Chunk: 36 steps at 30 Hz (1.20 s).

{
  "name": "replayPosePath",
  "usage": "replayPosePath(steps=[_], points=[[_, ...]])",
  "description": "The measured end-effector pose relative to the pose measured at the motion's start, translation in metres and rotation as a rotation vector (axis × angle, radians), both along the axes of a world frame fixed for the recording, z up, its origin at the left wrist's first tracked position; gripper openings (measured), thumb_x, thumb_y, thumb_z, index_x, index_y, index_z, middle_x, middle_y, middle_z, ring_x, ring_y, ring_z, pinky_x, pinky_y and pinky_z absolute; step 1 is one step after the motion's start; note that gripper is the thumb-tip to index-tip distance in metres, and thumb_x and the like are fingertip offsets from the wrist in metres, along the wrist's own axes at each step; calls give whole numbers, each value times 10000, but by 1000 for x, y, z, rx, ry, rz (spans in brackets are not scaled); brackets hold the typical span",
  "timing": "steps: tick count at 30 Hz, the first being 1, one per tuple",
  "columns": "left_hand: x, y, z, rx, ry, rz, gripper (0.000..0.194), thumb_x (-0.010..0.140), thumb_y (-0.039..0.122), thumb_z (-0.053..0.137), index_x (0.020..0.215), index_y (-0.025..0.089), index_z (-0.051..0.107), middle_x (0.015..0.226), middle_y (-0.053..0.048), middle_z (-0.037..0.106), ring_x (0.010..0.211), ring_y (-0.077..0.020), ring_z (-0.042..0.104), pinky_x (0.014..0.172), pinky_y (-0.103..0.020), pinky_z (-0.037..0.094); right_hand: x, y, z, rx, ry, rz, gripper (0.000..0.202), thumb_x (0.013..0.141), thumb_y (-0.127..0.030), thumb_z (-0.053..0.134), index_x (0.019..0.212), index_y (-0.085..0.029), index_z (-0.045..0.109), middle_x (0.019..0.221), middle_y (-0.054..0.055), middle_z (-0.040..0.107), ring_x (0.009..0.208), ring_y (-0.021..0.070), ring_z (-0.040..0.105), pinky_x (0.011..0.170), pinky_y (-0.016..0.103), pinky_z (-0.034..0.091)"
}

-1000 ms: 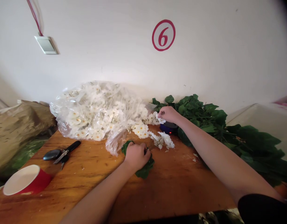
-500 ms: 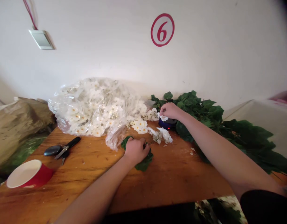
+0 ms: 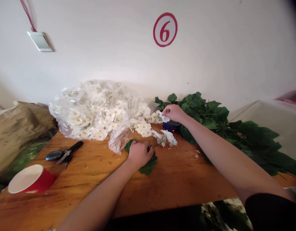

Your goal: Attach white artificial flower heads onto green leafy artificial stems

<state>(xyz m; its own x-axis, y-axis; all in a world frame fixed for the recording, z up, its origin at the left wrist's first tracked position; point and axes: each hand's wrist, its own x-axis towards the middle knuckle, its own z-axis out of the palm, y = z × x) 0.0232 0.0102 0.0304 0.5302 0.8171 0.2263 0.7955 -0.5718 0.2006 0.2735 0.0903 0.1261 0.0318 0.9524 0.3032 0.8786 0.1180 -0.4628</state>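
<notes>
My left hand is closed round the stems of an artificial flower spray, pressing it low over the table. Green leaves stick out beneath the palm, and white blossoms lie at the far end of the stems. Further back, my right hand pinches a small white flower between thumb and fingertips. It is held just over a dark blue round device with a red light, which the hand partly hides. Loose white flower clusters lie left of the device.
A clear plastic bag full of white flowers lies against the wall. Green leaf stems are heaped at the right. On the left are black-handled cutters, a black rounded object and a red paper bowl.
My right hand has shifted very slightly, still pinching the white flower by the blue device. The left hand keeps its grip; the whole view has moved a little.
</notes>
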Motion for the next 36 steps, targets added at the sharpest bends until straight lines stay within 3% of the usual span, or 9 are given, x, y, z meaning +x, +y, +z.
replayPosePath(steps=[7,18,24,31,36], points=[[0,1,-1,16,-19,-7,313,885,393,434,780,191,648,655,-52,662,660,-216,623,782,-370,352,2,9,-5,53,-87,10,123,748,-271,668,734,-160,719,793,46,712,696,148,615,645,243,423],[0,0,-1,35,-2,-12,318,886,390,429,771,190,647,640,-50,654,642,-215,615,753,-363,349,4,-10,11,-133,-244,51,67,731,-175,670,729,-154,734,782,48,722,718,152,630,625,221,420],[1,1,0,33,9,-17,307,879,380,431,776,187,647,637,-52,655,643,-217,617,749,-365,346,11,-26,20,46,-152,-48,93,736,-225,671,751,-167,743,818,41,712,733,157,616,654,239,431],[1,2,-2,24,3,-26,334,894,400,415,797,180,646,654,-57,665,663,-218,626,779,-375,347,9,-33,8,-86,-6,-11,114,727,-271,687,746,-165,724,707,27,686,629,142,599,583,241,420],[0,2,-3,22,2,-23,314,888,390,432,790,181,644,646,-50,661,654,-211,625,772,-367,353,19,-31,2,-125,-36,1,89,719,-259,688,726,-174,714,705,27,687,637,143,607,594,243,426]])
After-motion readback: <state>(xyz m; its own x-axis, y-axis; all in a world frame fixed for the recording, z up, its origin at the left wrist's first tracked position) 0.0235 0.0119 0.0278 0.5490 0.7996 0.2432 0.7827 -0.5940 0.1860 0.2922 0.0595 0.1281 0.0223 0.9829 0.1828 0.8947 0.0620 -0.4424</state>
